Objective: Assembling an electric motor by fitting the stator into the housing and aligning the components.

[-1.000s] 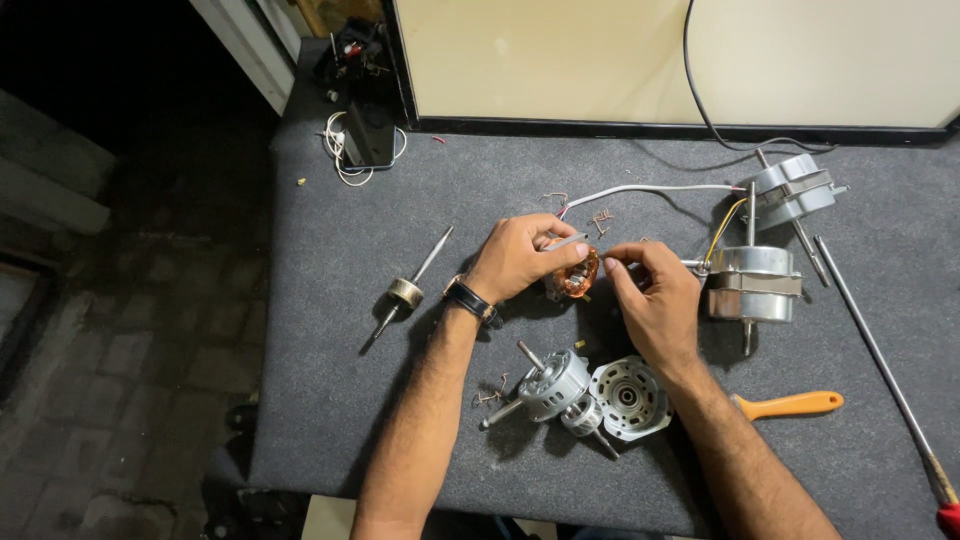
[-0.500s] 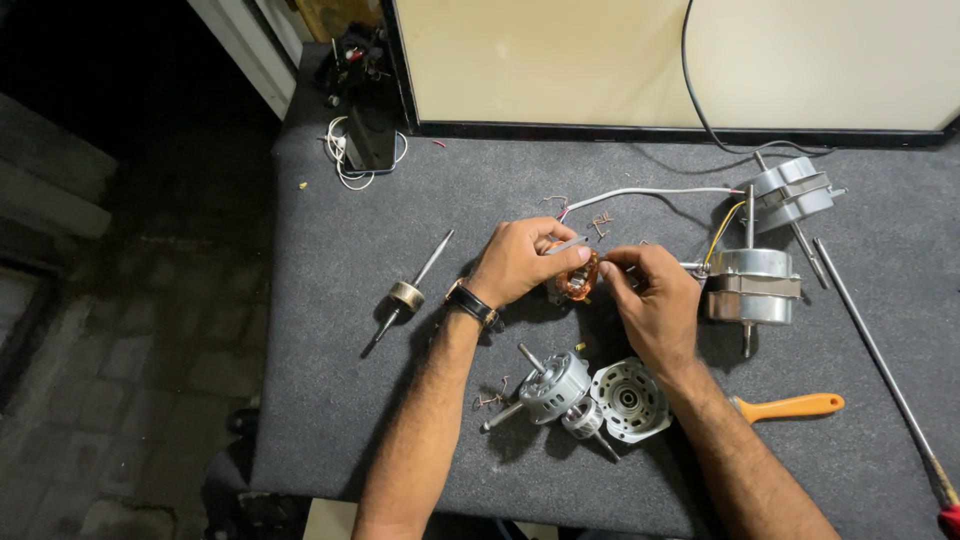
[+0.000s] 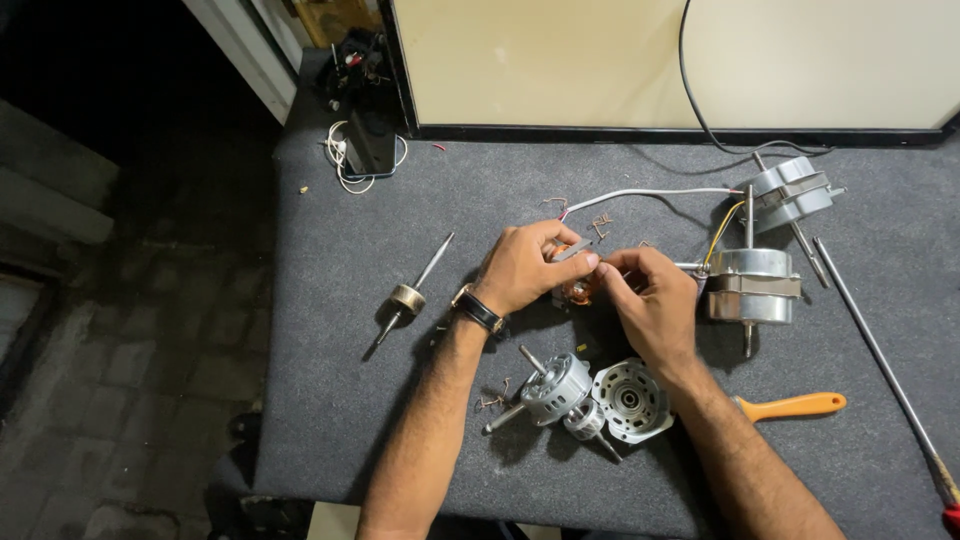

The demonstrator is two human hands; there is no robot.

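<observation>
Presumably the step in hand is picking at the copper-wound stator [image 3: 578, 290], which sits mid-way across the grey felt table [image 3: 400, 200], just left of an assembled motor [image 3: 752, 285]. Left hand [image 3: 525, 268] clamps it while right hand [image 3: 655, 305] pinches its wire; next calls for a steady, gentle pull

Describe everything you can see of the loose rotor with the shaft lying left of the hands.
The rotor is a short, brass-coloured metal drum on a thin steel shaft running through it. It lies on its side on the dark grey mat, the shaft slanting from lower left to upper right, the longer end pointing up-right. Nothing touches it but the mat; it lies apart from the left hand, beyond the wristwatch.
</observation>
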